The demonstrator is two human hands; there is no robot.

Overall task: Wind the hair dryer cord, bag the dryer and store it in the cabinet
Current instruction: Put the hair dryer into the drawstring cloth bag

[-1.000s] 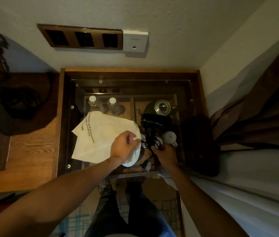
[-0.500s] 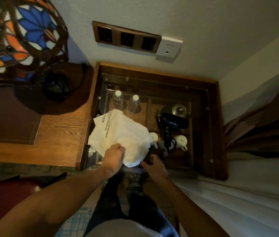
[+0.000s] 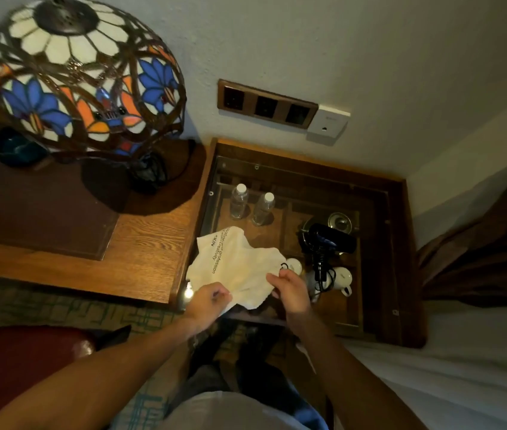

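Now both hands' fingers (image 3: 280, 276) pinch the white bag's (image 3: 239, 265) near edge.

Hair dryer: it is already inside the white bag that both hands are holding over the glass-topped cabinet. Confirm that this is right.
Not right. The hair dryer is not in the white bag; the head view shows it lying on the glass top of the cabinet, to the right of the bag. The left hand and right hand do both hold the bag.
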